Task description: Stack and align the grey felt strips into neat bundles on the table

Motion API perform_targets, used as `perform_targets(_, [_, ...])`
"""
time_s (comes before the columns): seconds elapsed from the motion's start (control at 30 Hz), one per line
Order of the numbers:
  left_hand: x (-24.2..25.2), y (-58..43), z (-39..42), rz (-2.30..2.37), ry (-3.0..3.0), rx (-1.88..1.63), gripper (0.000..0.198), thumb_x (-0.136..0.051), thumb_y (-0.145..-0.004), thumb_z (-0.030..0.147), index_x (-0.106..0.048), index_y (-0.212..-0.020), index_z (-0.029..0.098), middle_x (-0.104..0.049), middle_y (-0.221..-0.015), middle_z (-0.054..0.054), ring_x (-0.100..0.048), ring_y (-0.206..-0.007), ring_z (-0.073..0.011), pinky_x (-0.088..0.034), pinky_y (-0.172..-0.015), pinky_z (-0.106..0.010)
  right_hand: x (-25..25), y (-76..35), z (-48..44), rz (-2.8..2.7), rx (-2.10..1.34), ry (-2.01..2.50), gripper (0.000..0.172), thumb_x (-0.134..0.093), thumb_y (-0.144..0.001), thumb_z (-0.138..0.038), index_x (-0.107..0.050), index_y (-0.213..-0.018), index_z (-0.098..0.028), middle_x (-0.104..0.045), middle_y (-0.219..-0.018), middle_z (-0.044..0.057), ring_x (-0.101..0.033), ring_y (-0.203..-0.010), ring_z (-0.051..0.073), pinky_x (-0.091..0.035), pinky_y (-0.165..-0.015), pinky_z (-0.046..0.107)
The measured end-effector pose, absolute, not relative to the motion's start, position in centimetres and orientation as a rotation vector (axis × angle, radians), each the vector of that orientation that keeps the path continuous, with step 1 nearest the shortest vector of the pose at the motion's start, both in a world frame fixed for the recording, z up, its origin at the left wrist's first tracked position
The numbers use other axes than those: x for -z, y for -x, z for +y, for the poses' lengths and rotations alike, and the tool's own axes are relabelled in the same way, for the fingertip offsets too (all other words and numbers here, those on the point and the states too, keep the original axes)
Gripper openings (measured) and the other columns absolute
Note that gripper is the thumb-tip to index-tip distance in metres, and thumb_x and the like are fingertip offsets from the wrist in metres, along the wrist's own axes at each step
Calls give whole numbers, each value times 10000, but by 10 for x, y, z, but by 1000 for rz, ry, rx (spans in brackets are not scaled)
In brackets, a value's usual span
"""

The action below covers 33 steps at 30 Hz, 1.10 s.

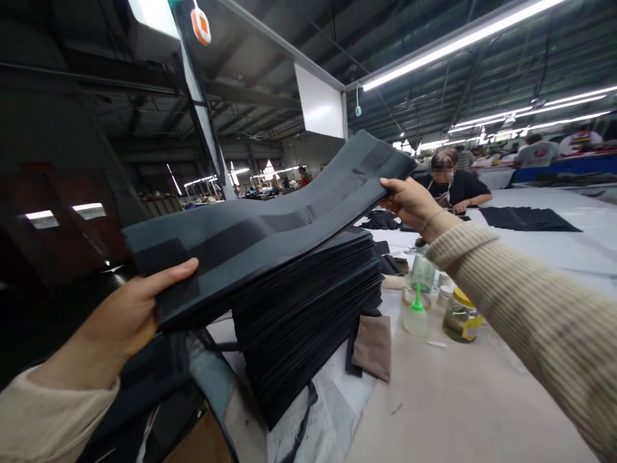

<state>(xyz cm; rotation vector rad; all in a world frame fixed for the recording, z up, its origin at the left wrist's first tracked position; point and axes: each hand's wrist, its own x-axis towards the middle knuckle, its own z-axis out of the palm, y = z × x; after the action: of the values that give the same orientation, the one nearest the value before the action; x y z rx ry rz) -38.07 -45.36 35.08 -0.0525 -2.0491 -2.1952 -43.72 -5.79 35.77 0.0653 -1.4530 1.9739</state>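
Observation:
A long dark grey fabric panel (pixel 270 218), with a darker band along its length, is stretched between my two hands. My left hand (pixel 130 308) grips its near left end, thumb on top and fingers underneath. At the far right end, my right hand (pixel 409 202) pinches the edge. The panel sags a little in the middle and may be more than one layer; I cannot tell. Just below it stands a tall stack of black fabric pieces (pixel 313 321), whose top is partly covered by the panel.
A brown cloth piece (pixel 373 347) lies beside the stack. On the white table (pixel 434 399) stand a green-tipped bottle (pixel 416 315) and a yellow-lidded jar (pixel 461 315). Across the table sits a co-worker (pixel 453 186) near a flat black fabric pile (pixel 527 218).

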Motion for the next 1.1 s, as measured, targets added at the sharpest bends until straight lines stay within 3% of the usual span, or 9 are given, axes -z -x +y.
perform_targets(0.1, [-376, 411, -446, -2069, 54, 2246, 234, -571, -677, 99, -631, -903, 110, -695, -648, -30, -635, -508, -162, -553, -449, -257, -377, 476, -59, -1476, -2005, 20, 162, -532, -714, -92, -430, -798, -185, -542, -636, -53, -539, -548, 78, -518, -509, 222])
perform_targets(0.23, [-380, 448, -445, -2130, 20, 2339, 216, -570, -730, 146, -606, -935, 90, -692, -646, -14, -630, -544, -136, -545, -532, -248, -380, 523, -59, -1558, -2033, 104, 144, -515, -745, -100, -432, -823, -188, -537, -659, -49, -534, -561, 69, -521, -538, 226])
perform_targets(0.37, [-339, 476, -449, -2305, -203, 2451, 281, -649, -684, 245, -601, -928, 115, -692, -678, -10, -626, -582, -133, -519, -562, -226, -342, 550, -61, -1829, -1985, 416, 107, -513, -784, -183, -436, -858, -194, -532, -667, -36, -525, -557, 63, -515, -537, 194])
perform_targets(0.53, [-288, 487, -458, -2602, -429, 2486, 380, -714, -583, 382, -600, -863, 152, -682, -691, -25, -607, -560, -134, -464, -460, -205, -282, 552, -67, -2074, -1927, 727, 259, -635, -704, -282, -469, -844, -140, -506, -599, -1, -518, -513, 99, -490, -445, 208])
perform_targets(0.63, [-290, 490, -463, -2749, -416, 2428, 420, -717, -545, 454, -603, -814, 152, -656, -619, -17, -559, -468, -105, -394, -388, -172, -271, 554, -63, -2164, -1892, 823, 328, -639, -701, -371, -473, -864, -139, -491, -578, -9, -506, -486, 97, -481, -428, 210])
perform_targets(0.8, [-298, 488, -481, -3081, -346, 2095, 529, -598, -576, 638, -561, -570, 111, -534, -418, -22, -418, -330, -59, -243, -321, -149, -273, 556, -53, -2296, -1803, 876, 376, -609, -725, -437, -465, -912, -144, -501, -610, -10, -487, -471, 80, -466, -441, 199])
perform_targets(1.1, [-296, 465, -520, -3075, -151, 2127, 490, -560, -641, 619, -570, -728, 137, -557, -560, 7, -448, -422, -49, -267, -388, -135, -261, 530, -25, -2510, -1574, 886, 422, -451, -816, -471, -483, -1045, -118, -582, -762, 69, -498, -482, 90, -447, -499, 232])
